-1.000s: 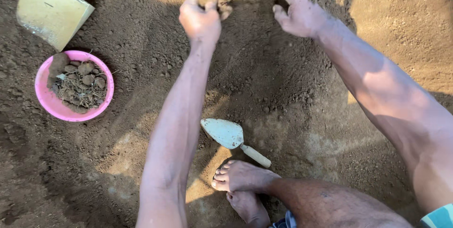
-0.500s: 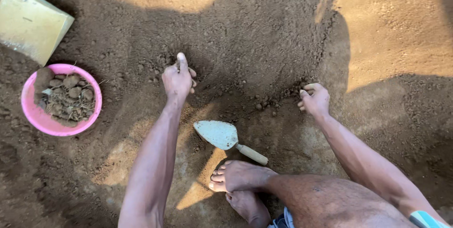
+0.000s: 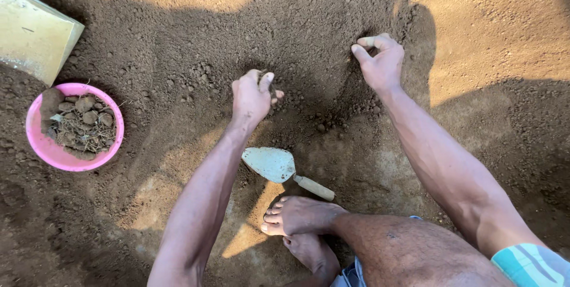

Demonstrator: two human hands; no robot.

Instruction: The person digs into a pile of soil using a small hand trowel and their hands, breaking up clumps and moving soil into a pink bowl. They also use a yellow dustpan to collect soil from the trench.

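Left hand: the left hand [image 3: 250,96] rests on the loose soil [image 3: 309,55], its fingers [image 3: 265,80] curled and pinching a small dark clod.
Right hand: the right hand [image 3: 380,61] digs into the soil farther out, fingers [image 3: 363,42] bent and pressed together around a scoop of earth; what they enclose I cannot tell.
Sorted so far: the pink bowl [image 3: 37,144], well to the left of the left fingers, already holds stones [image 3: 83,109] and roots, roughly half full by the look.
Left to sort: lumps and pebbles lie scattered between and just beyond both sets of fingers, so much seems undone.
Idle tool: the trowel [image 3: 273,163] lies untouched just behind the left fingers, by the bare foot [image 3: 300,216].
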